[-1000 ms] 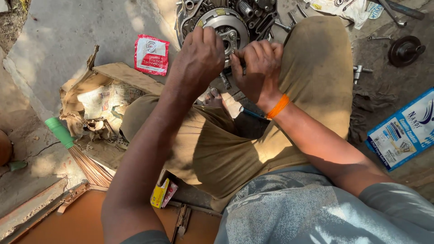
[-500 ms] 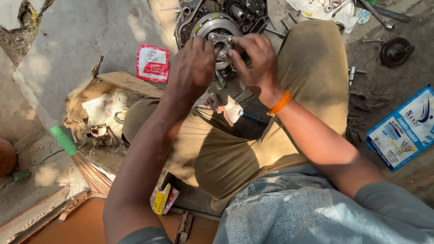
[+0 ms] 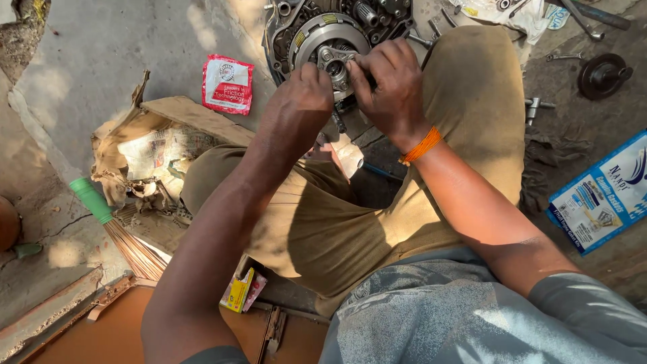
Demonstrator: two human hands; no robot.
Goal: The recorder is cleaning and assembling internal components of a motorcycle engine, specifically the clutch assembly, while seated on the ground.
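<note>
Several loose things ring the work. At about ten o'clock from the hands, a red and white packet (image 3: 228, 83) lies flat on the concrete, and beyond it at nine o'clock a torn cardboard box (image 3: 155, 145) holds crumpled newspaper. A broom with a green handle (image 3: 111, 226) lies at eight o'clock. At three o'clock a blue printed box (image 3: 602, 193) rests on the dirt, with a round black part (image 3: 602, 74) at two o'clock and small spanners near it. A small yellow carton (image 3: 239, 290) sits at six o'clock, beside the person's bent knees, which crowd the lower side of the engine.

At twelve o'clock stands the open engine case (image 3: 337, 40), its round silver clutch assembly (image 3: 323, 44) exposed, greasy and ringed with gear teeth. Left hand (image 3: 303, 91) and right hand (image 3: 387, 84) both close narrowly on the clutch's centre hub, fingertips pinching small parts there; what exactly they grip I cannot tell.
</note>
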